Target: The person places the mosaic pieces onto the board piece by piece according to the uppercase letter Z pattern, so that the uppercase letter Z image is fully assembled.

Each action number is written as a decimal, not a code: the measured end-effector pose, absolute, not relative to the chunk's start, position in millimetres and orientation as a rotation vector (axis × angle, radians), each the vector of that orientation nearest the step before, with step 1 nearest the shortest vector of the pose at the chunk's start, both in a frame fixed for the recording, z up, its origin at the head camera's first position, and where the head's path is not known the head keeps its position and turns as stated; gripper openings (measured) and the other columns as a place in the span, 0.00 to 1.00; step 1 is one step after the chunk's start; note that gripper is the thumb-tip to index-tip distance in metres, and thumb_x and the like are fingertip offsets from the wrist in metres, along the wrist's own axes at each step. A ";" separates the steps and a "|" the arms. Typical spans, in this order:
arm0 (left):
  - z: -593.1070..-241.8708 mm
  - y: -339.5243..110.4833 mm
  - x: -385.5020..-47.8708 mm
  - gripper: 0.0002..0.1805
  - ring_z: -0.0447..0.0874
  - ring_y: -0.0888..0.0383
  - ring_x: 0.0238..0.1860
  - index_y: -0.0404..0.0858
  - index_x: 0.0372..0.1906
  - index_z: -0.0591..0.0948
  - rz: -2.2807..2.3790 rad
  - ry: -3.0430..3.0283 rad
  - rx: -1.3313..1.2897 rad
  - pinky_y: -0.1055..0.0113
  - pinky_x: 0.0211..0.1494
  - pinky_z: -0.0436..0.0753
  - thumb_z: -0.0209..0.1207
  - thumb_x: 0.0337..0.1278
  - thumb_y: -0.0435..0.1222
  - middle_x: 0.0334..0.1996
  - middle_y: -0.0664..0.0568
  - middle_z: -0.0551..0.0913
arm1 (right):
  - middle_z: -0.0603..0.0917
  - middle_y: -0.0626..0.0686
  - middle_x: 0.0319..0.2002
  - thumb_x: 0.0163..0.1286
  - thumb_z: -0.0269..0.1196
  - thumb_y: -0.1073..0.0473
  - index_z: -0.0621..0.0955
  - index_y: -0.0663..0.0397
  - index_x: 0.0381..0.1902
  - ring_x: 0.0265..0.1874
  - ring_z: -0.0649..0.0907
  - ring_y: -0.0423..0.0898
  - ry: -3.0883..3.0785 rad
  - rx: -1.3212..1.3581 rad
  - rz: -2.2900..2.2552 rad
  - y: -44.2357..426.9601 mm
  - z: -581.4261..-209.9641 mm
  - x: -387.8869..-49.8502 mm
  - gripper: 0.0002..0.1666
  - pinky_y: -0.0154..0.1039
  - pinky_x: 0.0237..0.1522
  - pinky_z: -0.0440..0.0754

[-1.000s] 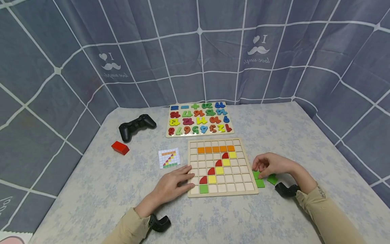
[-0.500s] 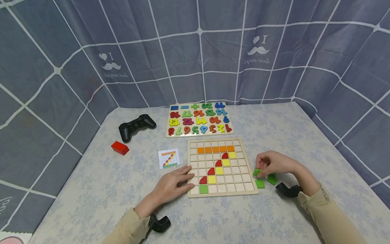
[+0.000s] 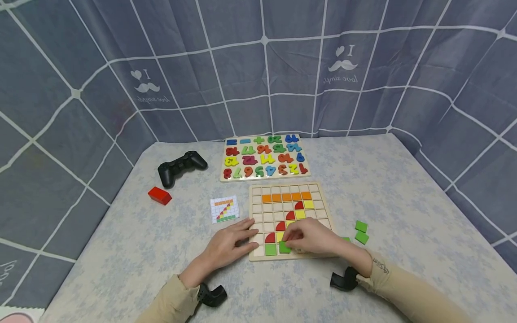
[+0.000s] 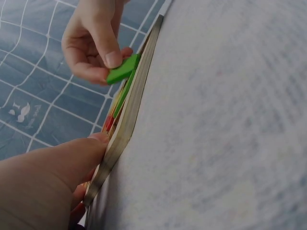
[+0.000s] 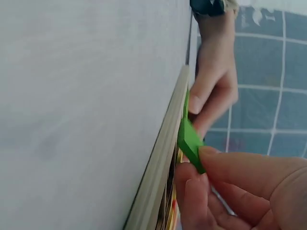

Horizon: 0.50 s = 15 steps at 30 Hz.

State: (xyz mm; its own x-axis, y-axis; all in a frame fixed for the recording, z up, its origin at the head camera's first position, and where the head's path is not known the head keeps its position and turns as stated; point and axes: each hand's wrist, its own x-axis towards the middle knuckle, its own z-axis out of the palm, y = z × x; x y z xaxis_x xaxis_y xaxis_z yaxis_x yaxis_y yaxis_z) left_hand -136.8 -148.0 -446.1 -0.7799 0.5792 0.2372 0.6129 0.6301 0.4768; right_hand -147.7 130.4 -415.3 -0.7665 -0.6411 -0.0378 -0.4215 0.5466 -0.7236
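Observation:
My right hand pinches a green square tile between thumb and fingers, over the front row of the wooden grid board. The right wrist view has this tile tilted at the board's edge. Just left of it, another green tile lies in a cell. My left hand rests at the board's left edge with fingers extended onto the rim. On the board are a row of orange squares, a diagonal of red quarter-rounds and yellow squares, partly hidden by my right hand.
Right of the board lie loose green tiles, one mostly hidden by my right wrist. A pattern card sits to the left. Farther off are a red block, a black game controller and a number puzzle board.
My right hand has lifted a green tile from the pile right of the board and carried it left over the front row. My left hand has stayed in place.

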 end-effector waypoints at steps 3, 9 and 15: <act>-445.5 -147.7 -137.0 0.24 0.64 0.56 0.66 0.42 0.56 0.80 -0.853 -2.779 -1.020 0.56 0.63 0.71 0.58 0.60 0.50 0.64 0.49 0.70 | 0.80 0.35 0.24 0.61 0.67 0.56 0.85 0.48 0.30 0.24 0.78 0.33 2.527 -0.928 -0.969 120.4 -412.6 -147.4 0.03 0.31 0.28 0.78; -445.5 -147.6 -137.5 0.23 0.65 0.56 0.66 0.42 0.56 0.81 -0.837 -2.776 -1.018 0.56 0.62 0.72 0.58 0.60 0.51 0.64 0.49 0.71 | 0.75 0.37 0.27 0.58 0.69 0.58 0.85 0.43 0.27 0.22 0.74 0.32 2.628 -1.008 -0.865 118.1 -411.1 -144.8 0.03 0.29 0.25 0.75; -445.5 -147.0 -136.7 0.24 0.65 0.56 0.66 0.42 0.56 0.81 -0.836 -2.777 -1.020 0.57 0.63 0.71 0.58 0.60 0.50 0.64 0.49 0.71 | 0.74 0.38 0.25 0.56 0.70 0.56 0.84 0.40 0.31 0.22 0.72 0.34 2.677 -0.945 -0.855 134.2 -411.8 -142.6 0.05 0.31 0.23 0.72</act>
State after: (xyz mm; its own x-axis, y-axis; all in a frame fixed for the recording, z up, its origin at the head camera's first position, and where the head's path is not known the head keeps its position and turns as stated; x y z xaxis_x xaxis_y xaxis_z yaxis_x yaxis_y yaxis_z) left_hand -136.7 -147.0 -445.5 -0.7779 0.5802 0.2412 0.6170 0.6324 0.4685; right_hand -142.6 134.2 -411.8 -0.7830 -0.6216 0.0238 -0.5202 0.6333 -0.5730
